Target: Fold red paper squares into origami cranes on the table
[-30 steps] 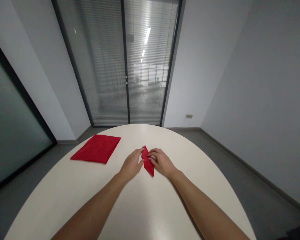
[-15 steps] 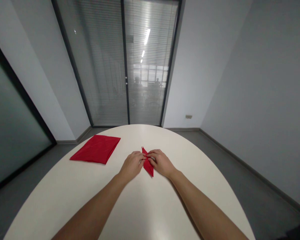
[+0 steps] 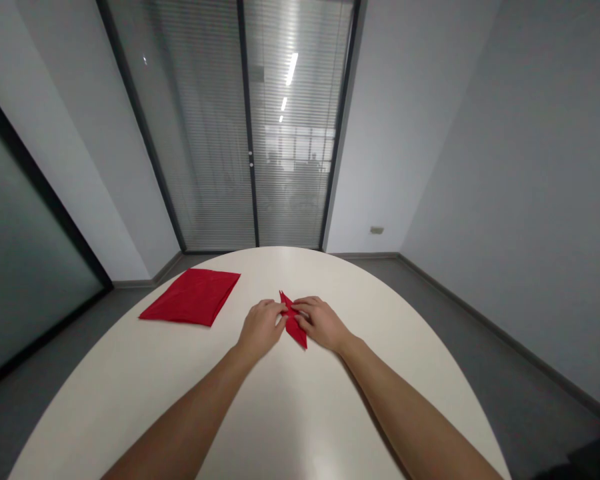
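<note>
A small folded red paper piece point(image 3: 295, 328) lies on the white round table point(image 3: 280, 413), with pointed ends toward the far side and toward me. My left hand point(image 3: 260, 328) rests against its left edge, fingers curled and pinching the paper. On the other side, my right hand point(image 3: 321, 323) presses its fingertips onto the paper's right edge, fingers bent. Both hands meet over the paper's middle, hiding most of it.
A flat stack of red square sheets point(image 3: 193, 297) lies on the table to the far left. The table's far edge curves just beyond the hands. Behind it are glass doors with blinds point(image 3: 250, 127) and grey walls.
Both hands closed in over the red paper, fingertips coming together across its middle; the left hand's fingers moved from beside it onto it. The view tipped slightly.
</note>
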The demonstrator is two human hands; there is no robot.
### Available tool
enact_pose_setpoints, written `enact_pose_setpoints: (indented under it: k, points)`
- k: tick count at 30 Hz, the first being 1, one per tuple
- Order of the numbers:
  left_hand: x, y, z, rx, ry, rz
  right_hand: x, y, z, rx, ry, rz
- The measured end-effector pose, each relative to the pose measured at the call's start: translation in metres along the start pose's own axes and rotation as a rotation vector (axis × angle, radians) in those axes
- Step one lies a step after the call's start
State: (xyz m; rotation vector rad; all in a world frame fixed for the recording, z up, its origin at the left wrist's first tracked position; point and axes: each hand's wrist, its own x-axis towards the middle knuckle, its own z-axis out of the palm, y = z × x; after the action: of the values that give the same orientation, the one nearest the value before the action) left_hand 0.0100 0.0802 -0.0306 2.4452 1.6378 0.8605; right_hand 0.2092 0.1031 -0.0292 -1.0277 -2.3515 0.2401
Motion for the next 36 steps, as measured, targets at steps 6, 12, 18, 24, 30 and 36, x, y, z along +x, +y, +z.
enact_pose_setpoints:
  k: [6,12,18,24,30,36]
  points:
    - [-0.002,0.005,-0.005,0.038,0.001,0.02,-0.003,-0.001,-0.002,0.034,-0.001,-0.021]
    - [-0.013,0.006,-0.009,-0.033,-0.07,0.061,-0.016,-0.005,-0.013,0.119,-0.012,-0.068]
    - [-0.013,0.005,-0.008,-0.014,-0.063,0.028,-0.023,-0.004,-0.024,0.156,-0.043,-0.106]
    - [-0.009,0.008,-0.01,0.069,0.005,0.032,-0.022,-0.005,-0.029,0.141,-0.065,-0.084]
    - [-0.008,0.014,-0.013,0.067,0.025,0.087,-0.021,-0.002,-0.026,0.105,-0.02,-0.004]
    - [-0.008,0.013,-0.012,0.091,0.051,0.13,-0.018,-0.007,-0.031,0.028,-0.035,0.041]
